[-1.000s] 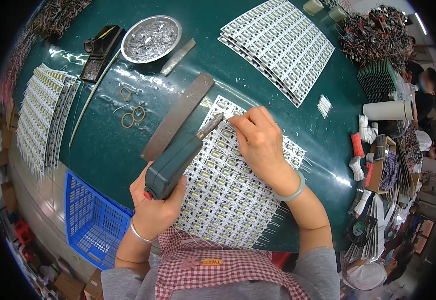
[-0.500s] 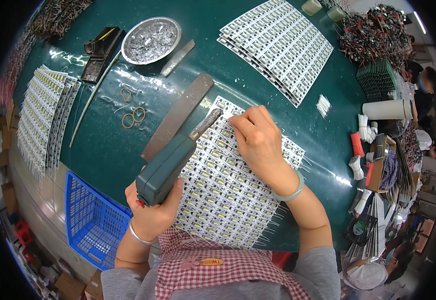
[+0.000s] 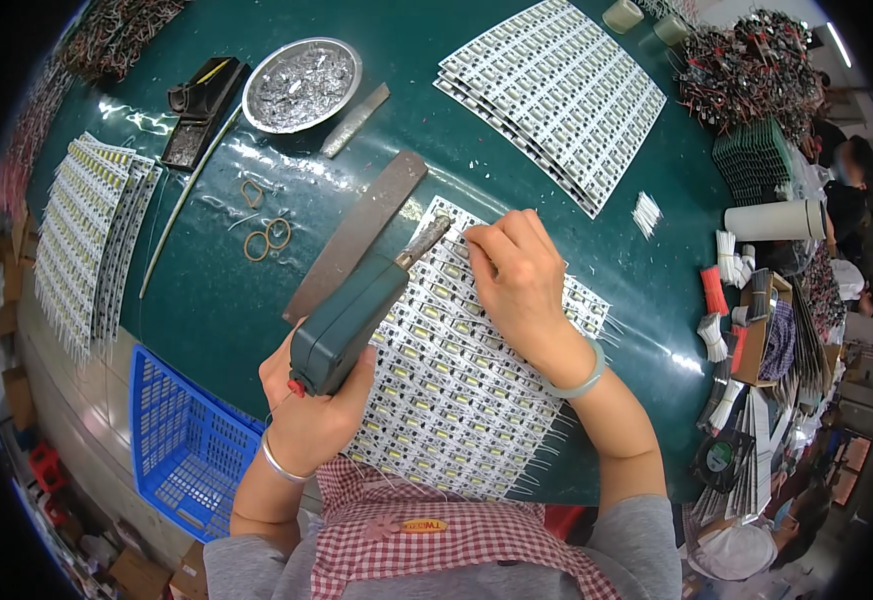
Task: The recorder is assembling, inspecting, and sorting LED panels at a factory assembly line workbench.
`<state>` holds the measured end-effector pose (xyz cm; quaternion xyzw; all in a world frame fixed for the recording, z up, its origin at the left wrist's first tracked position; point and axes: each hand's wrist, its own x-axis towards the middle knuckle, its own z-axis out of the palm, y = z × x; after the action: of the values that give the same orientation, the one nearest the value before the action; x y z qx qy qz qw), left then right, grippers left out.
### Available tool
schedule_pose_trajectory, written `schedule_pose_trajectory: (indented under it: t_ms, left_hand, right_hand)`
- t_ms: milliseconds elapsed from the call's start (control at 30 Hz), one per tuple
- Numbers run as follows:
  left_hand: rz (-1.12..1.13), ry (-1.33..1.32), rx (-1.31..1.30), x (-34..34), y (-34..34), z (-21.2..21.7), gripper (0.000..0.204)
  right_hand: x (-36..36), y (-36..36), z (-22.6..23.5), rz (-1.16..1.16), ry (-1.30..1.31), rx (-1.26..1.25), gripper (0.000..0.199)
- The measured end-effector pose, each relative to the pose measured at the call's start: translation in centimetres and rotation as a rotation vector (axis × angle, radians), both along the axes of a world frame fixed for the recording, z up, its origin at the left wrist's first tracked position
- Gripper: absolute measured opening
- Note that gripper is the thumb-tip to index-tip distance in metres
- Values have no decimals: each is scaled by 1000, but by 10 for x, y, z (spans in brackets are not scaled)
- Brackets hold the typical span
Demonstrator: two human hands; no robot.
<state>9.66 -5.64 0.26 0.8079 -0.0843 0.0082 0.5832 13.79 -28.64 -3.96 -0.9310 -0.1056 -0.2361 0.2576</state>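
My left hand (image 3: 321,415) is wrapped round the grip of a dark green soldering gun (image 3: 349,325). The gun's metal tip slants up and to the right, over the top end of a white circuit board panel (image 3: 446,400) with rows of small yellowish parts. Just right of that tip, my right hand (image 3: 521,275) has thumb and forefinger pinched together above the panel. Whatever lies between those fingertips is too small to make out. Thin white wires run over the panel and stick out past its right edge.
A brown flat bar (image 3: 356,235) lies left of the panel. Beyond are a metal bowl (image 3: 303,127) of silvery scraps and a stack of similar panels (image 3: 556,100). More panels (image 3: 86,240) stand far left, above a blue basket (image 3: 171,440). Short white wires (image 3: 646,213) lie right.
The soldering gun and my left hand have shifted a little right and away from me; the tip has come closer to my right fingertips. My right hand has barely moved.
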Motion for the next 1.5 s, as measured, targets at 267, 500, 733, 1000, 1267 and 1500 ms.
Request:
schedule_pose_trajectory:
  t_ms: [267,500,733,1000,1267,1500]
  left_hand:
    - [-17,34,13,2,-2,-2,17]
    - [-14,47,55,4,-5,0,15]
    - [-32,9,101,6,-6,2,15]
    - [15,-75,32,-1,-2,2,11]
    - [-7,-116,123,-2,0,6,13]
    - [134,153,-16,-7,3,4,20]
  right_hand:
    - [1,2,-5,-6,6,-2,10]
    - [2,2,-5,-10,-3,-15,12]
    - [1,2,-5,-15,3,-20,11]
    - [1,4,-7,-15,-16,-26,11]
    - [-2,0,-1,4,-7,22,11]
    - [-17,-86,25,-231,-62,15,8]
